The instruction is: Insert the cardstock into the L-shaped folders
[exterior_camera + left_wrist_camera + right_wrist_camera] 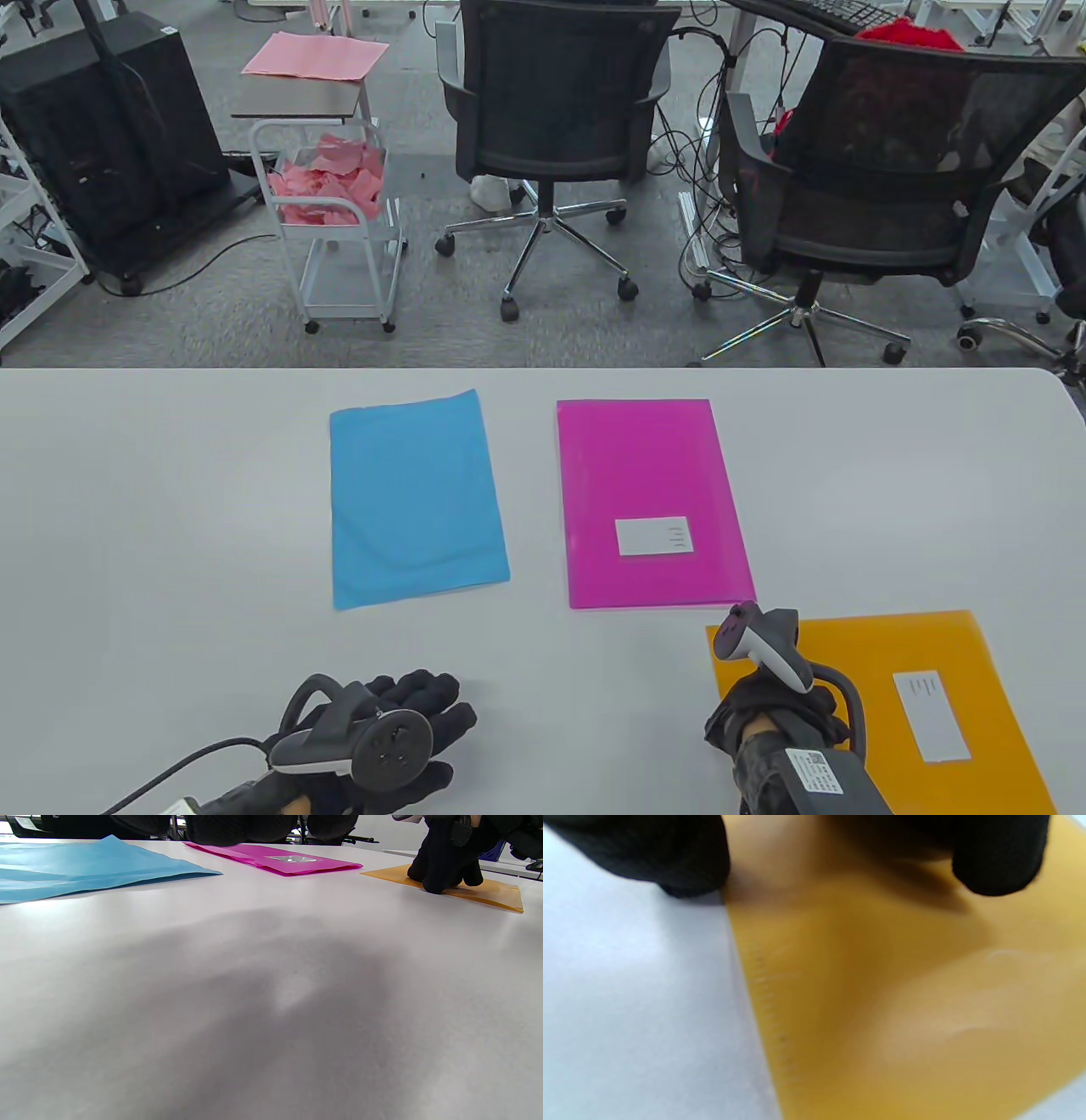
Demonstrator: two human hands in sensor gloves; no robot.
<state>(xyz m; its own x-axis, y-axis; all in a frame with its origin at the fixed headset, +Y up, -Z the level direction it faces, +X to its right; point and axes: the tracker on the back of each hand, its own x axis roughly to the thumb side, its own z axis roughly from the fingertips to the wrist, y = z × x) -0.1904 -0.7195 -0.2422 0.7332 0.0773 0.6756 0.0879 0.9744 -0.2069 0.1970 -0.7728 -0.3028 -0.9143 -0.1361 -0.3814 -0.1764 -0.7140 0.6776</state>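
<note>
An orange L-shaped folder (899,705) with a white label lies flat at the front right of the table. My right hand (768,709) rests on its left part. In the right wrist view one fingertip (670,861) sits on the table at the folder's edge and another fingertip (997,861) on the orange folder (882,1005), with a wide gap between them. My left hand (420,713) lies flat and empty on the table at the front left. A blue sheet (416,501) and a magenta folder (649,501) with a label lie further back.
The white table (170,526) reaches a far edge, with office chairs (551,110) and a cart of pink paper (331,187) on the floor beyond. The left wrist view shows the blue sheet (85,866), magenta folder (275,859), orange folder (488,893) and right hand (445,866).
</note>
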